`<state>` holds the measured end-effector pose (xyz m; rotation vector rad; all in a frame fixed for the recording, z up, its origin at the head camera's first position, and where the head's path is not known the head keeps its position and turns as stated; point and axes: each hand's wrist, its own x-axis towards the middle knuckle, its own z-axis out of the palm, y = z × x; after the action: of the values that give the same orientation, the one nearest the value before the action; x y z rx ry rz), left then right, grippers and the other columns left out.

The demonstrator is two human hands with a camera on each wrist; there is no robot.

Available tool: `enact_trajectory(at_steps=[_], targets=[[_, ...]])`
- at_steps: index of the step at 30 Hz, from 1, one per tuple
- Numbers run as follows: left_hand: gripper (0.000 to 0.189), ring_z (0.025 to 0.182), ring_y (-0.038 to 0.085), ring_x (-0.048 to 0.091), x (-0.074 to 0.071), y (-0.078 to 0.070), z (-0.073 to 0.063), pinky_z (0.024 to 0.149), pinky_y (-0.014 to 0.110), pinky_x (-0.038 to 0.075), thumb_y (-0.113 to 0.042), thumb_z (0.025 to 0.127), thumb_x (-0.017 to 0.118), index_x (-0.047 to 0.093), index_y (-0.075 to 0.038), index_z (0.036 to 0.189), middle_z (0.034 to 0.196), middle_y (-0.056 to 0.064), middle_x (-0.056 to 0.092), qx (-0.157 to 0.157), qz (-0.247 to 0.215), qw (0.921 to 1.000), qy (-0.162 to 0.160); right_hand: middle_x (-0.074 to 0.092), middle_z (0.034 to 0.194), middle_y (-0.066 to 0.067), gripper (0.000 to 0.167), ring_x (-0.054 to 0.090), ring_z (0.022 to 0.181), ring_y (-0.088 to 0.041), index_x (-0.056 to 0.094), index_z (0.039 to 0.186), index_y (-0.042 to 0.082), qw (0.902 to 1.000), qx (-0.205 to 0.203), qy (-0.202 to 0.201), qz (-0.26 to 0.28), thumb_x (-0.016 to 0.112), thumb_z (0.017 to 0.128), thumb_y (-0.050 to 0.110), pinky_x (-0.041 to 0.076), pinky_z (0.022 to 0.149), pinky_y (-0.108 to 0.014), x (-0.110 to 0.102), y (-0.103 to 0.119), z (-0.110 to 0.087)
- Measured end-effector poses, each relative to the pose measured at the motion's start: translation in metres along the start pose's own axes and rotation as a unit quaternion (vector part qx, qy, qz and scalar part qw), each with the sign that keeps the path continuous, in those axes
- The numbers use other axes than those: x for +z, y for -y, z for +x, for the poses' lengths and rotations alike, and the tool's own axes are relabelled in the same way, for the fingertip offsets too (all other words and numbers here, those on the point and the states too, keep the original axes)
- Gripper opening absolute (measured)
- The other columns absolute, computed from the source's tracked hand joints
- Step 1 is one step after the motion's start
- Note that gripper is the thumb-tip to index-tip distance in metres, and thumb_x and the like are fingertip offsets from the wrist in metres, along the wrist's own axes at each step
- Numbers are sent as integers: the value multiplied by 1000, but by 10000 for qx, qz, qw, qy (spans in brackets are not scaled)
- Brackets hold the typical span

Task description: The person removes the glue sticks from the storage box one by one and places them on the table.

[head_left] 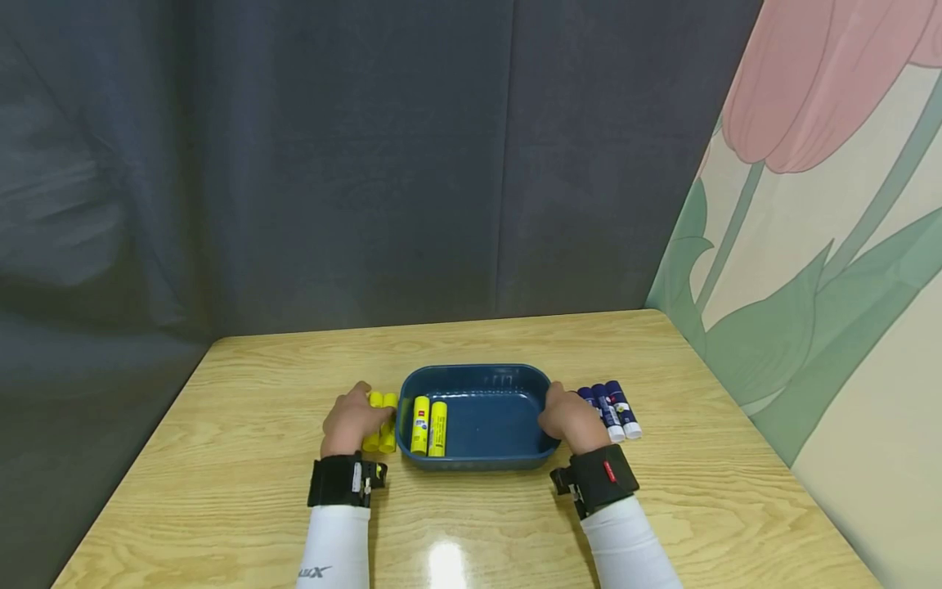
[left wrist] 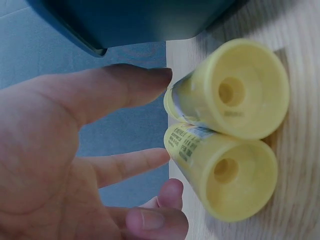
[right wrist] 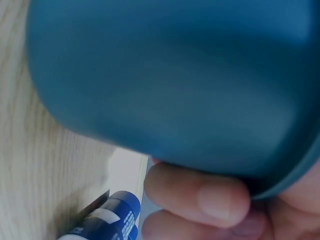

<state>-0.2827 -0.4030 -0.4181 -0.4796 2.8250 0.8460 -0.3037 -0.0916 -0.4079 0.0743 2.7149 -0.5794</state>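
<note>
A dark blue rectangular dish [head_left: 489, 421] stands mid-table with two yellow glue sticks [head_left: 437, 429] lying in its left end. Left of it, two more yellow glue sticks [left wrist: 220, 175] lie side by side on the wood. My left hand [head_left: 352, 424] is over that pair, thumb on the dish side and fingers extended on the other, not closed round them. My right hand [head_left: 572, 417] holds the dish by its right end, with fingers [right wrist: 197, 195] curled beneath the rim. Its thumb is hidden in the right wrist view.
Several blue glue sticks with white ends [head_left: 618, 409] lie in a row just right of my right hand. The light wooden table [head_left: 265, 523] meets a dark grey curtain [head_left: 383, 204] at the back. A wall with painted tulips [head_left: 809, 286] borders the right side.
</note>
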Motion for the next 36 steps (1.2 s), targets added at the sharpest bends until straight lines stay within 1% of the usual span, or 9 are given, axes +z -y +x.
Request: enact_trajectory(at_steps=[5,11,15,22,24,30,36], targets=[[64,85,30,46,-2,-2,-1,65,43,41,-37,76,60,36,-3,126,104,21,48,13,-1,10000,-15,47,113,-25,57,49,79,-27,22,131,-5,10000,-14,31,-2,50,84,14,41,60,-39,0,-1,2],[64,88,31,46,-2,-1,-2,68,46,40,-37,76,59,37,-3,126,107,22,48,46,-26,10000,-55,48,109,-24,55,49,77,-26,24,129,-6,10000,-89,30,10,50,84,13,41,60,-37,0,-1,2],[64,90,31,46,-3,-2,-2,69,47,39,-38,77,59,38,-3,125,109,22,47,113,1,9998,-132,48,110,-24,55,49,77,-26,24,129,-6,9999,-87,43,47,50,84,12,41,60,-37,-1,-1,1],[65,92,31,45,-4,-2,-1,70,47,39,-40,76,59,37,-4,126,111,21,47,133,62,9997,-200,45,116,-24,57,48,86,-29,23,131,-3,10000,-23,27,29,49,84,16,39,68,-45,-2,-2,1],[66,92,31,45,-4,-2,-2,70,47,39,-41,76,59,38,-4,126,112,21,47,135,84,9996,-212,45,117,-23,57,48,87,-29,24,131,-2,10000,-14,14,-17,49,84,17,38,68,-45,-2,-3,1],[66,95,30,46,-5,-4,-4,71,49,39,-42,76,59,38,-5,126,113,20,47,165,63,9995,-279,45,117,-22,60,48,84,-28,22,132,-3,10000,-73,0,-60,50,84,17,40,63,-40,-3,-6,2],[65,97,32,47,-8,-7,-4,69,47,40,-42,75,59,39,-4,125,113,19,48,324,97,9985,-424,43,119,-23,60,47,86,-29,21,133,-3,10000,-86,-11,-29,49,84,17,40,64,-40,-3,-7,1]])
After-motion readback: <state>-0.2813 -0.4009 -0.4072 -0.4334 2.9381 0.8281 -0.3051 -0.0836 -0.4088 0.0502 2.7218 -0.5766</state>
